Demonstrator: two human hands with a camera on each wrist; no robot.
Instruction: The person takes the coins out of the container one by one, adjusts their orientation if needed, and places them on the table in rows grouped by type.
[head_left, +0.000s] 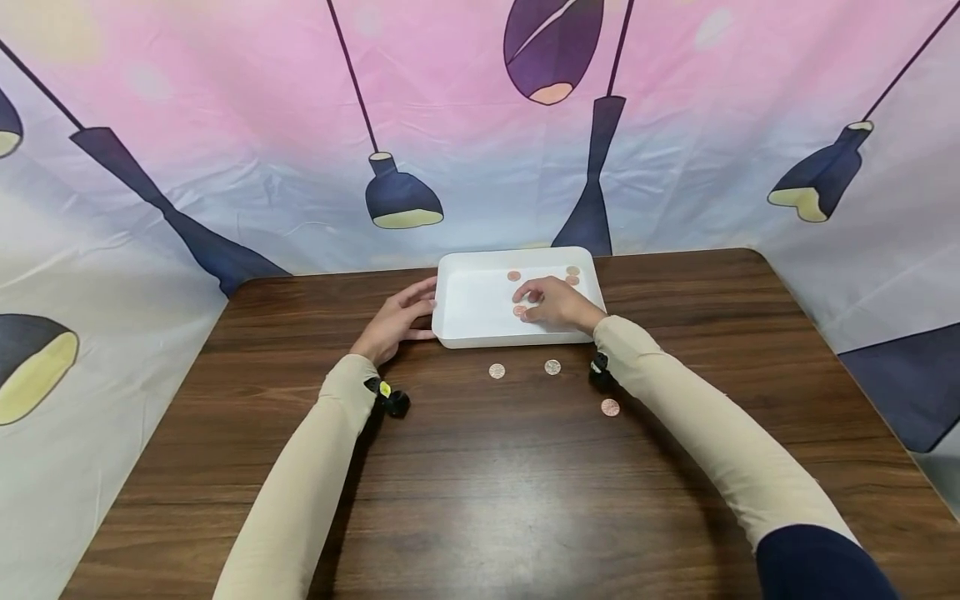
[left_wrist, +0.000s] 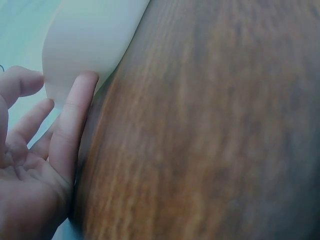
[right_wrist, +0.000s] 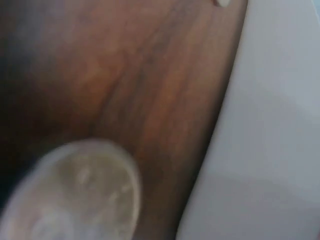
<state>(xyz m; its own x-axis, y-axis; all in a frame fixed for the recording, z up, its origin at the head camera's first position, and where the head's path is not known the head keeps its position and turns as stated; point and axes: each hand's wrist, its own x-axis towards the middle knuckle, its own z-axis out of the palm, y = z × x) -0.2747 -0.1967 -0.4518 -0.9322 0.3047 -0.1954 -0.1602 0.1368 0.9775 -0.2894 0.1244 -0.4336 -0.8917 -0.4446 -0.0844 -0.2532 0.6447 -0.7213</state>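
coins [head_left: 497, 371] lie on the table [head_left: 480, 467] and in the tray [head_left: 474, 307], where my half-curled right hand [head_left: 558, 302] may be placing one; i can't tell if it's pinched. my left hand [head_left: 388, 325], fingers spread, touches the tray. next probably calls for a table coin.

Tray [head_left: 471, 304] on table [head_left: 480, 492], near far edge; backdrop cloth [head_left: 285, 179] behind. Left hand [head_left: 388, 323] at tray's left end; right hand [head_left: 557, 302] over its right half, one coin [head_left: 518, 310] at the thumb, contact unclear. Inside: second coin [head_left: 513, 276] farther back; coin pair [head_left: 573, 271] near far-right corner. Before tray, on table: three coins [head_left: 552, 367], rightmost nearest the person.
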